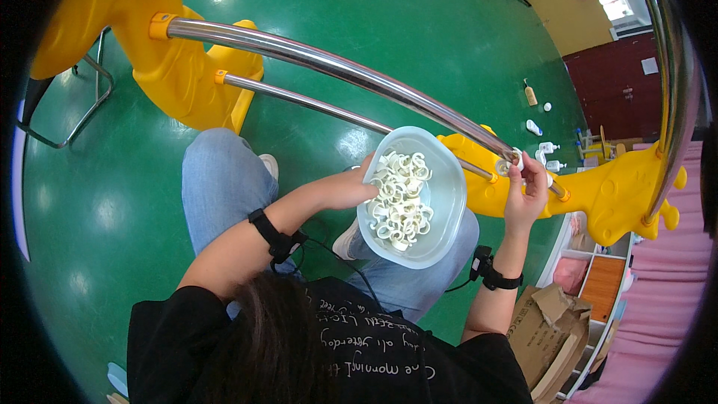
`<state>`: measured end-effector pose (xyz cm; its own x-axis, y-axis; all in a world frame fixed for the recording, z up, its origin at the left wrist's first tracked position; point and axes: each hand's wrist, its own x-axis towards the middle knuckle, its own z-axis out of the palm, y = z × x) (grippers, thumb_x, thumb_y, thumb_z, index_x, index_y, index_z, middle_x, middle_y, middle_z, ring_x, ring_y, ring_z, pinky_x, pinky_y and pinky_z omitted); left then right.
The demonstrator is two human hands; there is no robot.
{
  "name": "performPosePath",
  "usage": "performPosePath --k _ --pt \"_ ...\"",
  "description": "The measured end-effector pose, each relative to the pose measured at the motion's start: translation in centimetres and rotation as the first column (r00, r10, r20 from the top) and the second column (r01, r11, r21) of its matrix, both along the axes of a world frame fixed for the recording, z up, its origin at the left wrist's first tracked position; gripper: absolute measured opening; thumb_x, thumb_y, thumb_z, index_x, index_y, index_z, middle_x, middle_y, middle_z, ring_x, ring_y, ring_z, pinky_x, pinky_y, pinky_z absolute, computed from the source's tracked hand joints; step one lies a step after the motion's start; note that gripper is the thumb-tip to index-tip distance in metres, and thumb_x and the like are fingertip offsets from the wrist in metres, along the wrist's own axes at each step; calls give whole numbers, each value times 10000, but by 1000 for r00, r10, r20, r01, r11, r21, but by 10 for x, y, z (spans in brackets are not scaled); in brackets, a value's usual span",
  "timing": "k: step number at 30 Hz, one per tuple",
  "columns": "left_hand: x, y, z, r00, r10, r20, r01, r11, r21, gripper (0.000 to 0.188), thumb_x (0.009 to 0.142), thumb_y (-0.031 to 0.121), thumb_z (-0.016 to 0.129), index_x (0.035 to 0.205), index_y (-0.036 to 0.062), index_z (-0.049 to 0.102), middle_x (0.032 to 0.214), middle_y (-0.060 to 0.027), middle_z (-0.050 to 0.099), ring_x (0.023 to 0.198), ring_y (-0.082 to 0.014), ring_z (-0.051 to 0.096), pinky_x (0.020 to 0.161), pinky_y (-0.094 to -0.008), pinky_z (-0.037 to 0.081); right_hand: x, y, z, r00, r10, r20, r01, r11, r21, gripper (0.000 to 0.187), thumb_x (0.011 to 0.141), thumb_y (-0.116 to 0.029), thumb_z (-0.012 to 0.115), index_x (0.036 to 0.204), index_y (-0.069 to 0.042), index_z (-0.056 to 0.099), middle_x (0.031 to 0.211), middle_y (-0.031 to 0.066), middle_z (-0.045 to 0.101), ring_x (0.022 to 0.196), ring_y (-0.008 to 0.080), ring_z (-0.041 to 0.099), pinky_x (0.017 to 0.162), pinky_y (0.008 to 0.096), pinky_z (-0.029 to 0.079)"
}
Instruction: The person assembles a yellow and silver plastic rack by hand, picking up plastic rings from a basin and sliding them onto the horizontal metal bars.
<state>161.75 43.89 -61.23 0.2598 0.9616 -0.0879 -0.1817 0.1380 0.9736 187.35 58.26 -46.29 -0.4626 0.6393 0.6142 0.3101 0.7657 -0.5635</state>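
My left hand (pixel 348 188) grips the near left rim of a pale blue plastic basin (pixel 449 198), which is tilted above my lap. Inside it lies a heap of small white C-shaped plastic clips (pixel 402 198). My right hand (pixel 526 194) is raised to the right end of the upper metal rail (pixel 329 69). Its thumb and fingertips pinch a small white clip (pixel 516 157) against the rail. Beside the fingertips another pale ring-like piece (pixel 503 167) shows. The fingers partly cover the held clip, so how far it sits around the rail is hidden.
A thinner lower rail (pixel 303 99) runs beneath, between yellow plastic stands (pixel 191 78). Several bottles, including a white one (pixel 533 127), stand or lie on the green floor (pixel 314 0). An open cardboard box (pixel 540 337) and shelves (pixel 604 284) are at right. Cables hang from my wristbands.
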Motion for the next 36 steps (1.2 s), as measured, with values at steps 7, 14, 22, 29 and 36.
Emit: performPosePath --k 7,14,22,29,36 --pt "3 -2 11 999 23 -23 -22 999 27 833 743 97 482 1422 -36 19 1441 -213 205 1347 -289 202 1101 -346 189 -4 3 25 929 -91 359 -20 956 294 232 855 -60 602 1054 -22 489 1162 156 503 1005 222 517 836 313 433" --pt "4 -3 18 999 34 27 -34 999 -18 775 780 88 490 1426 -18 75 1446 -207 216 1348 -292 227 1102 -352 213 6 14 12 959 71 273 -103 989 104 269 882 -37 543 1111 -29 402 1149 176 507 1002 232 522 869 330 435" --pt "6 0 12 996 81 31 -83 995 64 794 761 62 476 1429 -18 55 1450 -206 204 1350 -292 212 1107 -354 196 17 32 7 968 88 236 -115 988 103 255 897 -58 525 1127 -22 418 1155 162 513 1014 234 511 861 332 440" --pt "9 1 12 992 66 109 -63 997 -33 797 756 41 463 1434 -5 47 1442 -176 237 1338 -250 232 1097 -334 207 23 37 7 954 12 300 -67 983 172 255 918 -125 511 1143 -26 441 1138 149 545 1035 278 498 912 367 385" --pt "13 2 19 992 83 98 -77 995 -59 809 752 32 447 1449 24 36 1445 -152 254 1330 -226 246 1082 -316 225 21 37 7 947 -17 321 -89 946 311 268 940 -226 482 1141 -57 431 1138 144 557 1025 299 503 917 389 353"
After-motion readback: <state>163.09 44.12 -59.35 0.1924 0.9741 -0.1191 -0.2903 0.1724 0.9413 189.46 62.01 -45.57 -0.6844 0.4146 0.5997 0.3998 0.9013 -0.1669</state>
